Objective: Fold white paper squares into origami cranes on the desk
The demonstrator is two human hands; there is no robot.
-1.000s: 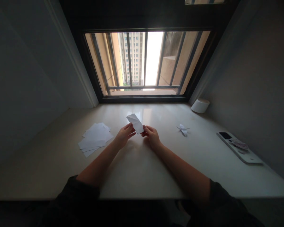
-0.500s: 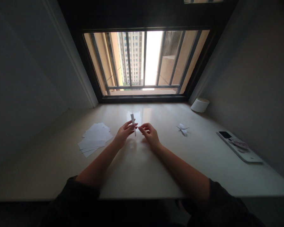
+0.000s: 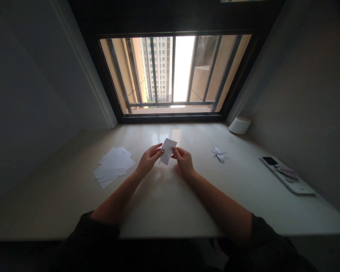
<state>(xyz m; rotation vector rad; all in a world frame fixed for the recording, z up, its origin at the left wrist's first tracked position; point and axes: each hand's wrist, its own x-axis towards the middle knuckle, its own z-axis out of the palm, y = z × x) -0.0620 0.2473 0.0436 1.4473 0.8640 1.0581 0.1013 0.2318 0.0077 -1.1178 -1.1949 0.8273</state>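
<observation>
Between my two hands is a small piece of white paper [image 3: 168, 150] with crease lines along it, held tilted above the pale surface. My left hand [image 3: 149, 158] pinches its left edge, thumb in front and fingers behind. On the other side my right hand [image 3: 183, 159] grips the right edge between thumb and fingertips. A loose stack of white paper sheets [image 3: 113, 164] lies to the left of my left hand. Off to the right rests a small folded paper piece [image 3: 219, 154] with narrow pointed ends.
The pale tabletop [image 3: 164, 211] runs up to a dark-framed window [image 3: 170, 119] with bars outside. A white cylindrical object [image 3: 239, 125] stands at the back right corner. Near the right wall lies a phone [image 3: 289, 176] with a round attachment on its back.
The paper, a narrow folded strip in my left hand before, is now opened wider and faces me. My right hand has closed on its right edge.
</observation>
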